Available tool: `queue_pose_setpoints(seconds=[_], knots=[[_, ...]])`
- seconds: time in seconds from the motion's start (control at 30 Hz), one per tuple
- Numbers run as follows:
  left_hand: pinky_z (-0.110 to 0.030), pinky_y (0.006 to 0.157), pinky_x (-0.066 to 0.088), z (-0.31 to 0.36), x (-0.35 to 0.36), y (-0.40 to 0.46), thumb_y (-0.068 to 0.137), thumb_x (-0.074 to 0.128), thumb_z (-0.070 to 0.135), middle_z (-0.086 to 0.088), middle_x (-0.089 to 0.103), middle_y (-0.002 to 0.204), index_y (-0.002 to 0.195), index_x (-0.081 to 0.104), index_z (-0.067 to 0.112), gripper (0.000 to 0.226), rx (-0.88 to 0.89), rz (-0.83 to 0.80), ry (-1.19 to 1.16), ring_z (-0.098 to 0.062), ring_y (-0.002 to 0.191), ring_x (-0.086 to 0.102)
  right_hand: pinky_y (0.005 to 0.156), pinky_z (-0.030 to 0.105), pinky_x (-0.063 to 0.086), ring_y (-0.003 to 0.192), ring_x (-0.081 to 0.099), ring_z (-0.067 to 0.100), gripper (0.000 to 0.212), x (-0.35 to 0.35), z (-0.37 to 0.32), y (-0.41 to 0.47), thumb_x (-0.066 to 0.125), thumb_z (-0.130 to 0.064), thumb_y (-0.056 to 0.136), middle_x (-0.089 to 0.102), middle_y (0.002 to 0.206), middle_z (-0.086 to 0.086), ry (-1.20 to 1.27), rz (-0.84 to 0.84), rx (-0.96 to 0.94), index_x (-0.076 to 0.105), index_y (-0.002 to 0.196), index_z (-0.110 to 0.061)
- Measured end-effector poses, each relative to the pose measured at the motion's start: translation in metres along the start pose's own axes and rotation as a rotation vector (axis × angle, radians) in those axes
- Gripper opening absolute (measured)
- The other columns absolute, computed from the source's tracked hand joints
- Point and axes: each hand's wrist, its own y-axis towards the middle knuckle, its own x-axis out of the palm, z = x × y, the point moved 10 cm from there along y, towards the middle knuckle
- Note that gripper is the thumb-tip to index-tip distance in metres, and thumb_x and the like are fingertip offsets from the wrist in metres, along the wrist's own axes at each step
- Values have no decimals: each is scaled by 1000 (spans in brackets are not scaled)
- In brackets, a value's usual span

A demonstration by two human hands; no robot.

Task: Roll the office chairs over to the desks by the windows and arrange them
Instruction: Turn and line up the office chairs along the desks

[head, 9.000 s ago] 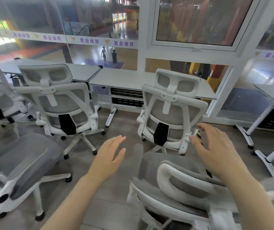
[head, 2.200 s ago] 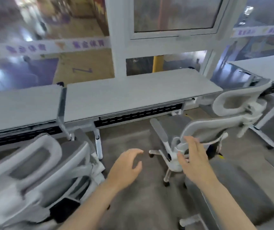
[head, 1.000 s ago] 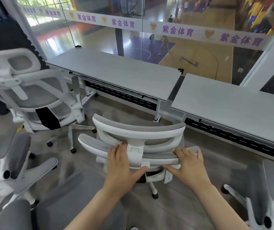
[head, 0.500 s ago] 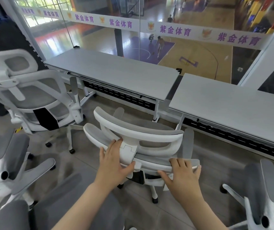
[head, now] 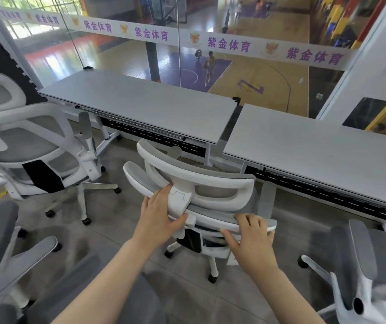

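From the head camera, a white office chair with grey mesh stands just in front of the left desk, near the gap where that desk meets the right desk. The left hand grips the bracket at the middle of the chair's back, thumb hooked under it. The right hand grips the top edge of the backrest, fingers curled over it. Another chair stands left of the held chair, at the left desk's far end. Behind the desks a window overlooks a court.

Chair: white plastic frame, grey mesh; desk: matt grey.
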Motion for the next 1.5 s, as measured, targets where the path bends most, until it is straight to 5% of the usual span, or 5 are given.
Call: queue_pose_setpoints(seconds=[1.2, 1.33, 1.5], knots=[[-49, 102, 42, -10, -6, -26, 74, 72, 44, 14, 52, 130, 139, 36, 32, 76, -100, 3, -101, -13, 129, 42, 110, 55, 30, 133, 28, 15, 61, 4, -7, -21, 33, -69, 87, 41, 138, -9, 18, -55, 9, 44, 134, -31], [-45, 105, 41, -9, -7, -30, 76, 72, 47, 11, 49, 138, 142, 34, 29, 78, -102, 4, -86, -12, 133, 40, 119, 54, 17, 149, 7, 17, 63, 2, -2, -24, 39, -59, 95, 18, 160, -5, 65, -92, -21, 27, 150, -31], [-42, 111, 36, -6, -9, -53, 82, 63, 44, 6, 45, 143, 145, 32, 24, 73, -116, -28, -14, -15, 137, 36, 122, 47, 4, 152, -3, 20, 67, -9, 11, -36, 38, -56, 98, 3, 165, -3, 79, -117, -61, 15, 155, -29]])
